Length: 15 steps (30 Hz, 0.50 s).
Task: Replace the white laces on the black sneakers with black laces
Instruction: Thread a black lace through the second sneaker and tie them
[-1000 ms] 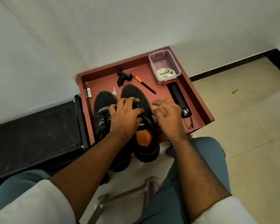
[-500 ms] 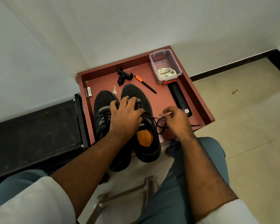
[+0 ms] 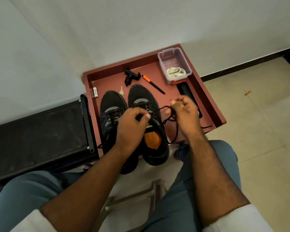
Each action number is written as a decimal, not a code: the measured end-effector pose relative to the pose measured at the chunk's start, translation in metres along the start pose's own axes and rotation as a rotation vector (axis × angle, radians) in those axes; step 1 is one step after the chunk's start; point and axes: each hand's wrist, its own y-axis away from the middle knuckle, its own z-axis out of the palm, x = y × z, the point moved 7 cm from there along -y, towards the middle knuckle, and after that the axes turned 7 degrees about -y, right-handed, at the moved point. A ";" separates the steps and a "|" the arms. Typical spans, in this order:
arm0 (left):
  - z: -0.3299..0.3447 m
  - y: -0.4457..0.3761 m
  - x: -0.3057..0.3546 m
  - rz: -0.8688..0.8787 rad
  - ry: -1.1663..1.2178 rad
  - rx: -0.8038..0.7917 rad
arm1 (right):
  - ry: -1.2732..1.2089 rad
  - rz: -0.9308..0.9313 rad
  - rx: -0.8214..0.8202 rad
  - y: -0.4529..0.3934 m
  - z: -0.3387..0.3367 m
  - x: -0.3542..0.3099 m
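Head view: black lace [image 3: 159, 111] stretched between both hands over right sneaker [image 3: 146, 104] on red worktop [image 3: 208, 104]. Left hand [image 3: 132, 123] pinching one end, right hand [image 3: 184, 113] gripping loops. Left sneaker [image 3: 111, 104] alongside. White laces [image 3: 176, 72] far right in box [image 3: 174, 64].

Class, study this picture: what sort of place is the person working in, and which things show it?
Probably a room corner in a home: plain white walls, a tiled floor with dark skirting, and a low red tray table holding sneakers.
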 end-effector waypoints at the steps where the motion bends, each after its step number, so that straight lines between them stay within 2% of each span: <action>1: 0.004 0.005 0.002 -0.075 0.171 -0.058 | -0.143 -0.024 -0.018 0.003 0.002 -0.010; 4: 0.030 0.024 0.008 -0.311 0.601 -0.312 | -0.405 -0.070 -0.227 0.023 0.022 -0.040; 7: 0.049 0.036 0.020 -0.352 0.897 -0.493 | -0.450 -0.027 -0.350 0.035 0.039 -0.045; 9: 0.048 0.040 0.026 -0.279 0.889 -0.505 | -0.411 -0.010 -0.338 0.034 0.040 -0.040; 11: 0.042 0.041 0.027 -0.216 0.750 -0.455 | -0.373 -0.020 -0.291 0.032 0.037 -0.036; 15: 0.037 0.043 0.022 -0.193 0.661 -0.417 | -0.204 -0.127 -0.131 0.026 0.027 -0.035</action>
